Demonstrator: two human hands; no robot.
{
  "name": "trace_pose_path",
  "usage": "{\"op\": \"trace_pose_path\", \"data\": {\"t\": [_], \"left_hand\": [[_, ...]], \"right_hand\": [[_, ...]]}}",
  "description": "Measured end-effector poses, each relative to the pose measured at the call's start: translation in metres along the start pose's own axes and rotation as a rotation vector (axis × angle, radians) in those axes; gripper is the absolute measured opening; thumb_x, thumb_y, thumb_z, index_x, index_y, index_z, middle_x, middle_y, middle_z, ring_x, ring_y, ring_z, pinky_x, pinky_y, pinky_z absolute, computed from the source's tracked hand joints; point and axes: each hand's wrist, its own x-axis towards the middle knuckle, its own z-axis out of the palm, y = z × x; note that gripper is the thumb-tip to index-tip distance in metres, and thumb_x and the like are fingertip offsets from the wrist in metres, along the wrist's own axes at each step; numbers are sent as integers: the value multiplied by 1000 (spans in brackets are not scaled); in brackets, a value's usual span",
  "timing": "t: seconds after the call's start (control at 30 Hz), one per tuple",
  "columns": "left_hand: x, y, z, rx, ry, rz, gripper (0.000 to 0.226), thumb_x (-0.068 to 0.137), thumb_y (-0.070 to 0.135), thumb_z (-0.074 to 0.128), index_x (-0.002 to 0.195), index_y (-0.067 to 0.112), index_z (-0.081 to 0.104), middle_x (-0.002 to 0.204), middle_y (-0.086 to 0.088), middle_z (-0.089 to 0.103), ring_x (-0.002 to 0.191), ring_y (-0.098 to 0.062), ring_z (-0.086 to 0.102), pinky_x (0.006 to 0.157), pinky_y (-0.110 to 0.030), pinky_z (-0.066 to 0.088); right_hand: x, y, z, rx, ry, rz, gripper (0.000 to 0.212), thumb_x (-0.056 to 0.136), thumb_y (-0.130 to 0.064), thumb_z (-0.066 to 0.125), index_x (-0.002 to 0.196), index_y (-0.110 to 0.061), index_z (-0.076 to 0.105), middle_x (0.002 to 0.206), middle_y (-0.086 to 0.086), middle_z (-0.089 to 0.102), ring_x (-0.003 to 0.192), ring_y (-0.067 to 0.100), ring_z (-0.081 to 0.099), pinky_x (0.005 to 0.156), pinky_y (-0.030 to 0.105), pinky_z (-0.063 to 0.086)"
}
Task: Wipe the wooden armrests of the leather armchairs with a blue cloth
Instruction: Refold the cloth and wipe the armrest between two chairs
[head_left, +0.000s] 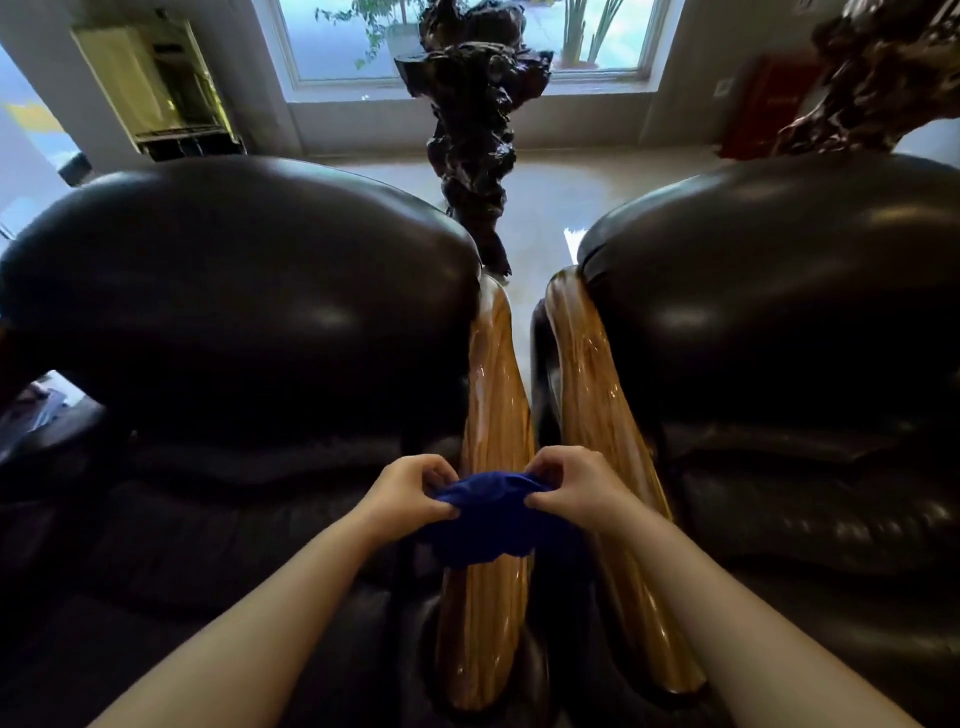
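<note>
Single head view, wide-angle, looking forward and down, close over two armrests (498, 415), window (467, 41) beyond.

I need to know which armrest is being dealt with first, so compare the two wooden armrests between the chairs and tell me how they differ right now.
The left armrest has the blue cloth bunched over it, gripped by the left hand and right hand; the right armrest carries no cloth. The left one leans toward the right as it runs away from the camera, the right one toward the left. Both are glossy, light, striped wood on dark leather chairs.
</note>
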Motion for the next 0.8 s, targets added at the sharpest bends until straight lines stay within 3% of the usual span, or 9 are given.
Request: {"op": "trace_pose_path", "data": {"t": [0.17,0.33,0.47,0.6,0.7,0.73,0.8], "left_hand": [[64,-23,10,48,-17,38,23,70,13,73,82,29,61,84,3,65,75,-4,63,58,-17,48],[118,-47,23,98,114,156,25,71,8,71,82,27,59,86,6,58,78,-7,60,63,-18,48],[134,-82,53,210,140,195,25,75,7,67,93,22,59,99,4,54,93,-11,56,81,-28,51],[133,-119,79,219,81,170,35,79,9,60,112,20,58,119,5,54,116,-8,46,103,-29,40],[132,-126,84,183,368,191,36,88,19,47,124,18,52,129,3,54,121,-1,41,108,-29,35],[133,-124,87,197,489,179,41,92,25,39,132,19,43,140,4,44,129,-1,31,111,-29,27],[134,-114,99,239,571,148,50,94,35,23,142,26,16,153,6,14,141,-2,5,114,-31,9]], "right_hand": [[59,37,3,-29,-42,-6,22,76,-16,71,89,-31,59,88,-9,61,82,4,60,64,17,46],[115,67,12,-113,113,-83,27,73,-16,73,85,-33,56,85,-11,58,79,3,59,60,15,44],[132,101,46,-198,188,-74,30,74,-15,69,85,-38,52,90,-20,46,84,1,51,66,13,38],[134,129,78,-139,191,-15,28,82,-20,62,109,-25,58,111,-10,54,106,8,52,86,19,39],[135,131,88,-275,572,-2,39,90,-30,46,127,-22,47,130,-1,51,122,16,46,102,36,34],[136,128,90,-277,703,36,44,92,-34,40,135,-24,38,140,1,43,131,19,36,107,41,26],[140,121,99,-220,777,102,55,93,-43,27,145,-29,13,155,-1,13,143,18,9,112,43,8]]}}
